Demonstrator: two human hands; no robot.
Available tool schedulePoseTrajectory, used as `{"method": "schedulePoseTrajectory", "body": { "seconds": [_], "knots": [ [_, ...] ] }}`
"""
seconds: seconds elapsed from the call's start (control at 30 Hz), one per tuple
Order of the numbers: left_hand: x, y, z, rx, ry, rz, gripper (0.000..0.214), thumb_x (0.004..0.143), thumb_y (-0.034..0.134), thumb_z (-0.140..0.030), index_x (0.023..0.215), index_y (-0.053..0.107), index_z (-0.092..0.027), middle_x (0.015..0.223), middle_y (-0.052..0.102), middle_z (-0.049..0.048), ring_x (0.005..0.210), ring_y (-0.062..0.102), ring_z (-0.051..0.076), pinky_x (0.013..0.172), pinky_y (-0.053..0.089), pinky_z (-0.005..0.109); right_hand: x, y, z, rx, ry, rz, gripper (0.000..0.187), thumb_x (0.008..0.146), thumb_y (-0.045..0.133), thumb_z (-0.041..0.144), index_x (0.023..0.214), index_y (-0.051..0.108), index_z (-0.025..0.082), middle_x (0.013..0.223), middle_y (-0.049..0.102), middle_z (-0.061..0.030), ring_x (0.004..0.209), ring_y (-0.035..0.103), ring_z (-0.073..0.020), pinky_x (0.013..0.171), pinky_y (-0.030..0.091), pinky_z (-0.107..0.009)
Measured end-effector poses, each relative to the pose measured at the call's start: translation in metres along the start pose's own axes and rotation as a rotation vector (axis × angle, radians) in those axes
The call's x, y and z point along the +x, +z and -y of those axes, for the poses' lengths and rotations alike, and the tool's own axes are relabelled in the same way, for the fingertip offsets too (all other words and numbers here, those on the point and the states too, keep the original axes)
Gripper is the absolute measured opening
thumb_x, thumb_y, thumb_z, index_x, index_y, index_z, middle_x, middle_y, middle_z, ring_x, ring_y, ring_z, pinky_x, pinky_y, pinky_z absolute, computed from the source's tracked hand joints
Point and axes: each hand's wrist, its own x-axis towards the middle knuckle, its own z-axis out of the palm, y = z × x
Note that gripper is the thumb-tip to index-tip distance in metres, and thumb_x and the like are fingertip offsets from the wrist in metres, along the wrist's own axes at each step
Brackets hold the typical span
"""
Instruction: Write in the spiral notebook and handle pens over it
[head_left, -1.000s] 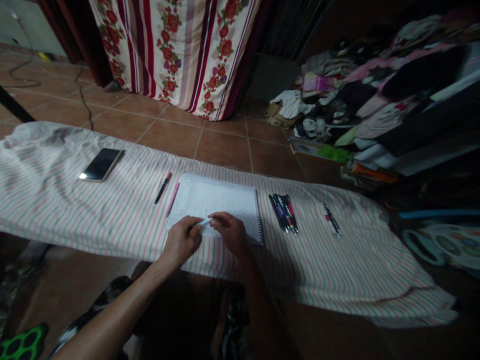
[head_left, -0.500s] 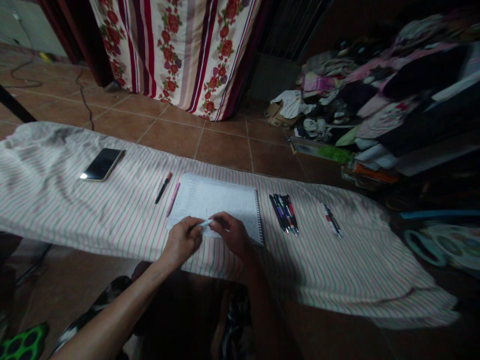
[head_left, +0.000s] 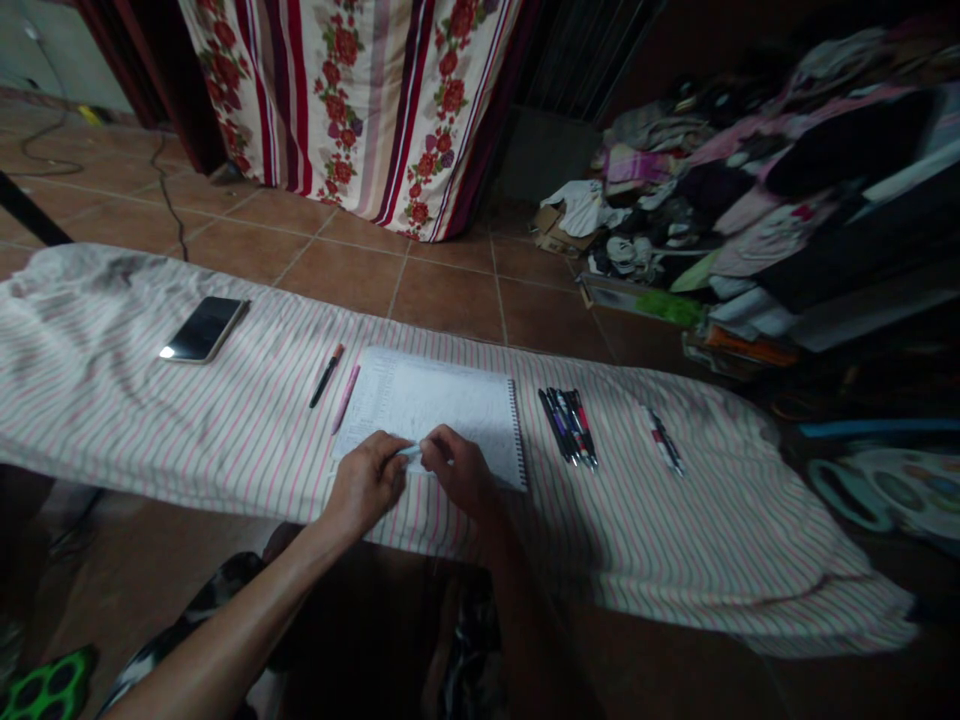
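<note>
1. White cloth with pink and grey-green stripes point(head_left: 675, 530) covers the long surface across the middle of the frame; reddish-brown floor tiles point(head_left: 450, 295) and a red-flowered, striped fabric curtain point(head_left: 352, 100) lie beyond.
2. On the cloth: a dark-screened phone point(head_left: 202, 328) at left, a black pen with an orange end point(head_left: 327, 376), a pink pen point(head_left: 345, 400), a white spiral-bound notebook point(head_left: 450, 390) at centre, a bunch of dark pens point(head_left: 568, 425) right of it.
3. Heaped clothes point(head_left: 750, 170) at upper right sink into shadow; a green object with round dark patches point(head_left: 49, 690) is cut off at lower left. Handwriting is too faint to read.
4. Above the notebook's near edge, a slim pale-blue stick-like object point(head_left: 410, 449) spans both hands, its ends hidden by fingers.
5. Left hand point(head_left: 367, 480) grasps its left end; right hand point(head_left: 461, 470) pinches its right end.
</note>
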Motion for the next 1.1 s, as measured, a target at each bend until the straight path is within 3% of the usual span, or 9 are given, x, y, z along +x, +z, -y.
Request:
{"method": "schedulePoseTrajectory", "body": {
  "seconds": [0.27,0.37,0.47,0.6,0.8,1.1],
  "knots": [
    [-0.001,0.001,-0.002,0.005,-0.012,0.005,0.024,0.081,0.044,-0.016,0.094,0.064,-0.02,0.083,0.062,0.0039,0.08,0.059,0.017,0.072,0.045,0.027,0.0,0.004,0.004,-0.147,0.018,-0.071,0.03,0.085,0.039,0.036,0.059,0.045,0.02,0.05,0.048,0.0038,0.048,0.046,-0.0103,0.052,0.034,-0.023],
    [0.0,0.003,0.002,-0.073,-0.062,-0.009,0.022,0.08,0.045,-0.019,0.091,0.064,-0.019,0.082,0.063,0.0043,0.08,0.059,0.018,0.073,0.045,0.029,0.0,0.005,0.0,-0.003,0.044,-0.063,0.029,0.085,0.041,0.039,0.065,0.051,0.02,0.055,0.057,0.0017,0.054,0.054,-0.0117,0.055,0.04,-0.023],
    [0.001,0.007,0.01,-0.242,-0.154,-0.032,0.021,0.079,0.048,-0.023,0.091,0.064,-0.017,0.084,0.065,0.0054,0.081,0.06,0.018,0.076,0.046,0.03,0.002,0.007,-0.005,0.248,0.079,-0.06,0.023,0.083,0.046,0.039,0.085,0.057,0.019,0.069,0.064,-0.0015,0.065,0.061,-0.0143,0.062,0.046,-0.026],
    [0.003,0.013,0.019,-0.377,-0.243,-0.046,0.023,0.077,0.051,-0.027,0.089,0.064,-0.014,0.082,0.068,0.0063,0.078,0.061,0.019,0.074,0.047,0.032,0.004,0.008,-0.008,0.399,0.086,-0.088,0.029,0.078,0.053,0.034,0.102,0.058,0.019,0.075,0.065,-0.0027,0.069,0.062,-0.0152,0.062,0.049,-0.027],
    [0.002,0.014,0.02,-0.394,-0.229,-0.031,0.022,0.077,0.052,-0.027,0.09,0.065,-0.015,0.081,0.068,0.0057,0.078,0.062,0.018,0.074,0.047,0.032,0.003,0.008,-0.006,0.386,0.105,-0.108,0.02,0.074,0.056,0.029,0.088,0.066,0.019,0.074,0.066,-0.003,0.069,0.061,-0.0153,0.064,0.049,-0.027],
    [0.0,0.006,0.008,-0.227,-0.129,-0.031,0.02,0.08,0.048,-0.025,0.089,0.064,-0.02,0.08,0.064,0.0035,0.079,0.059,0.018,0.074,0.046,0.029,0.002,0.002,-0.003,0.227,0.079,-0.079,0.016,0.076,0.055,0.034,0.074,0.061,0.019,0.069,0.063,-0.0002,0.064,0.058,-0.0139,0.062,0.045,-0.025]
  ]
}}
